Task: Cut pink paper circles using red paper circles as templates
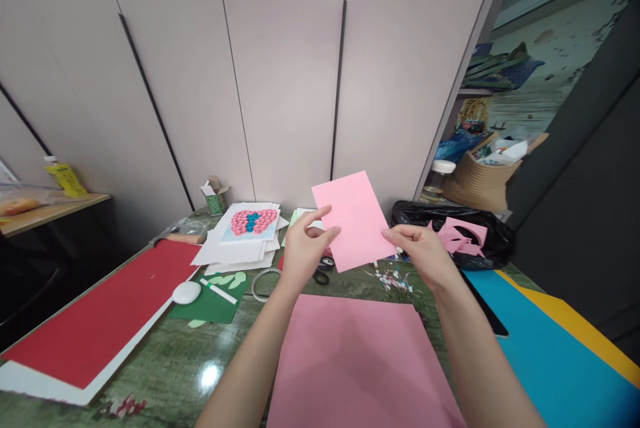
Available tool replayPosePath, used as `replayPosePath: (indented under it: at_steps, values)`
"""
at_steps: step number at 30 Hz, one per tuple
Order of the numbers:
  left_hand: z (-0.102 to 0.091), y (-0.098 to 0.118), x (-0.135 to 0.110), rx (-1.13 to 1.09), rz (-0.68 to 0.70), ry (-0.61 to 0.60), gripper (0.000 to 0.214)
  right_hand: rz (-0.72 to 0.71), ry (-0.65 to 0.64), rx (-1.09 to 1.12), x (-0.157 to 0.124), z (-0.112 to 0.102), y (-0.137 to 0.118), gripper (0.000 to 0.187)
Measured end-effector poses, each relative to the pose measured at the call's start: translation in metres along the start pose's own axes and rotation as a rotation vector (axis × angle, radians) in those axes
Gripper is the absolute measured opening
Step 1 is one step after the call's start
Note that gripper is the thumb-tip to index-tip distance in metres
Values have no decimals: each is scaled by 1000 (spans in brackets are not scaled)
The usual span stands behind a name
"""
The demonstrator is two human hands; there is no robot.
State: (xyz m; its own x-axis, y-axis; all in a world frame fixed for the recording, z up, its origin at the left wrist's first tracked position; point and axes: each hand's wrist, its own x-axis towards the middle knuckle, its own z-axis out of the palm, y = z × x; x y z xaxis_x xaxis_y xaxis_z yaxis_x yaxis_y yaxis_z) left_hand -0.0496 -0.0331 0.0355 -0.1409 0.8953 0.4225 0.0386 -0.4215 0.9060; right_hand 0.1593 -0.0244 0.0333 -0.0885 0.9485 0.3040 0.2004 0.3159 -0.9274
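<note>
A small pink sheet of paper (355, 225) is held up, tilted, above the table between my two hands. My left hand (309, 241) pinches its left edge, thumb and fingers closed on it. At the lower right corner, my right hand (415, 245) grips the same sheet between thumb and fingers. Beneath my forearms lies a large pink sheet (360, 355) on the green marbled table. Scissors (324, 269), partly hidden, lie behind my left hand. Small paper scraps (394, 280) are scattered near my right hand.
To the left are a red sheet (115, 308), a white mouse (187, 292), a green sheet (210, 308) with a marker (219, 291), and white papers bearing a butterfly picture (254, 221). At right are a black bag (500, 235) with pink offcuts and a blue sheet (550, 341).
</note>
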Motion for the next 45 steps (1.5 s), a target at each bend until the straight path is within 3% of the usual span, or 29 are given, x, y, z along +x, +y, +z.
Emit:
replayPosePath:
  at_steps: [12,29,45]
  values:
    - [-4,1,0,6,-14,-88,43,-19,1,-28,1,-3,1,29]
    - [-4,-4,1,98,10,-97,51,-48,-15,3,4,-3,6,30]
    - [-2,-5,2,205,137,-84,53,-30,-101,-56,1,-7,3,32]
